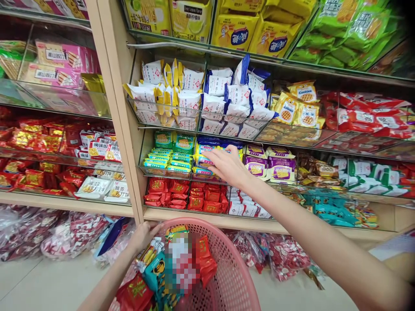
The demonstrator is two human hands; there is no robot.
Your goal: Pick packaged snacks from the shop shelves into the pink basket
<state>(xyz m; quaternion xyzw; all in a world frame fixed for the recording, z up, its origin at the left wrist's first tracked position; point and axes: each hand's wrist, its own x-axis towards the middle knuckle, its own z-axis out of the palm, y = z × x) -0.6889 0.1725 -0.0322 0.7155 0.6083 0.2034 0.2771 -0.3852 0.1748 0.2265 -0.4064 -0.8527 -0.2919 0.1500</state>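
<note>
1. R hand (pixel 228 166): reaching into shelf unit (pixel 112 86), back of hand up, over compt. w/ yellow-blue pkts (pixel 202 160). Its fingers are bent down at the pkts; can't tell if grasping one or just touching.
2. Yellow-blue pkts: in their own compt., btwn green-blue pkts (pixel 170 160) on left & purple pkts (pixel 281 166) on right; red pkts (pixel 209 199) one level down.
3. L hand (pixel 144 235): at left part of rim of pink basket (pixel 230 268). Fingers reach the edge; can't tell if clenched round it or only resting.
4. Pink basket: in front of shelf unit, below R hand. Inside: teal pkt (pixel 155 272), red-wrapped pkt (pixel 205 261) toward right, other snacks; middle of contents pixelated.
5. Level above R hand: white-blue pkts (pixel 240 95) next to white-yellow pkts (pixel 162 90).
6. Under shelf unit: plastic bags (pixel 288 255) on floor (pixel 19 280).
</note>
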